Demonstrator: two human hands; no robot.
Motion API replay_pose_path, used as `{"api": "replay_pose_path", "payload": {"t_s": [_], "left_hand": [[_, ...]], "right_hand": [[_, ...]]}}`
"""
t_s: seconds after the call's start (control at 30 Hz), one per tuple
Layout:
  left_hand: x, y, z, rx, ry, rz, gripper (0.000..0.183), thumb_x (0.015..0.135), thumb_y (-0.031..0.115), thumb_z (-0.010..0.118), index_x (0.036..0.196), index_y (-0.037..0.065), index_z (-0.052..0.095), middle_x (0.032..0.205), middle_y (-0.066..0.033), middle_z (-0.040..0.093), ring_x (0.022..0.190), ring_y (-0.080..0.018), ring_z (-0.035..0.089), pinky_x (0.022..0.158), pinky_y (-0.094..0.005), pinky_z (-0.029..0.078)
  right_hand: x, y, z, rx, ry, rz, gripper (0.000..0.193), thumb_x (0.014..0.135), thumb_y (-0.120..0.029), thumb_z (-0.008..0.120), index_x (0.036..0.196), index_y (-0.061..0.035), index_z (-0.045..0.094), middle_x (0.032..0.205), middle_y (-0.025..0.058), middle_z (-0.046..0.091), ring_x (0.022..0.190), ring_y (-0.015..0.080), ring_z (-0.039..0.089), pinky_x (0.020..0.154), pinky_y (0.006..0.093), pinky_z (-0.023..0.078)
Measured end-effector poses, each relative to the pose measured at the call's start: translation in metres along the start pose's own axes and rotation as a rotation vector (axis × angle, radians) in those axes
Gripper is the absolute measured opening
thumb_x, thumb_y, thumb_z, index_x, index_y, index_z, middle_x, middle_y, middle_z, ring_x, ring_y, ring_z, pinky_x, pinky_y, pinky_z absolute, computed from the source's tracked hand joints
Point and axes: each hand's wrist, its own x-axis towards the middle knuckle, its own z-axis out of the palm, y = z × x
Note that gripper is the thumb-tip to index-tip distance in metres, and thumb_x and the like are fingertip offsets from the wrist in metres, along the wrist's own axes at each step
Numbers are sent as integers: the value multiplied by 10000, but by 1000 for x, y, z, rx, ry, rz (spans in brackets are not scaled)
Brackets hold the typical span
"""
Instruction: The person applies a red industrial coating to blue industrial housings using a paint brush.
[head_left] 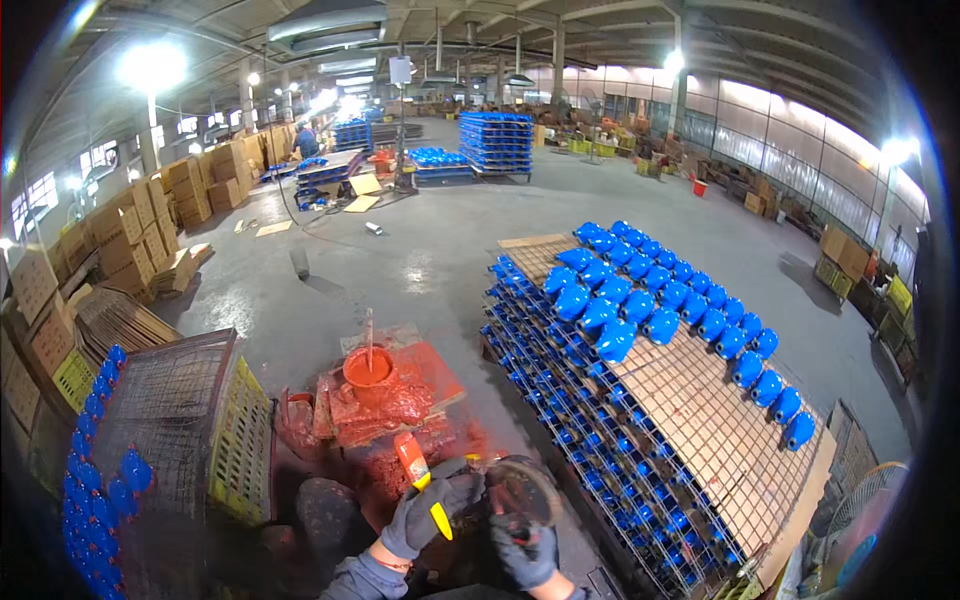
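Observation:
My left hand (432, 512), in a dark glove, is closed around a paintbrush (413, 460) with a yellow handle and a red-coated end pointing up and away. Its fingers come close to a dark, round, hollow part (527, 488); whether they touch it I cannot tell. My gloved right hand (527, 555) grips the near side of that part, whose inside looks reddish. Beyond my hands stands a red paint bucket (368, 368) with a stick (369, 335) upright in it, on a board (430, 365) thick with red paint.
To the right, a stack of wire racks (720, 430) carries rows of blue glossy parts (615, 340). At the left, another wire rack (160, 400) with blue parts stands beside a yellow crate (240, 440). Cardboard boxes (125, 245) line the left; a fan (865, 500) is at the lower right.

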Motion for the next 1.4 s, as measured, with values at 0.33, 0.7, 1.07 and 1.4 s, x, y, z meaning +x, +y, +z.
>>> {"api": "replay_pose_path", "payload": {"t_s": [0.33, 0.7, 1.07, 1.4], "left_hand": [[-59, -12, -43, 255, 363, 323, 484, 948, 57, 591, 1406, 32, 436, 997, -79, 636, 877, -163, 624, 818, -314, 515], [-54, -8, -51, 406, 224, 71, 420, 959, 116, 606, 1349, -3, 509, 1216, -72, 614, 1085, -153, 585, 952, -310, 470], [-92, 3, -64, 81, 236, -219, 314, 891, 218, 608, 1144, 38, 558, 656, -38, 498, 541, -115, 448, 492, -244, 348], [-111, 4, -69, 103, 204, -352, 368, 928, 253, 560, 1205, 13, 527, 885, -111, 603, 636, -147, 542, 557, -267, 440]], "right_hand": [[-15, 33, 44, -278, -309, -57, 389, 909, -254, 595, 1217, -17, 605, 1233, 195, 595, 1118, 335, 586, 929, 398, 483], [2, 49, 42, 176, -604, 453, 792, 881, -233, 705, 1507, -62, 251, 1342, 55, 479, 1194, 156, 481, 1015, 332, 413], [10, -12, 43, 549, -366, 601, 457, 947, -229, 558, 1347, -30, 463, 884, 124, 622, 795, 247, 627, 759, 383, 524], [15, -25, 33, 20, -486, 225, 738, 879, -77, 597, 1525, -47, 241, 1468, 105, 421, 1277, 232, 480, 1049, 387, 389]]}}
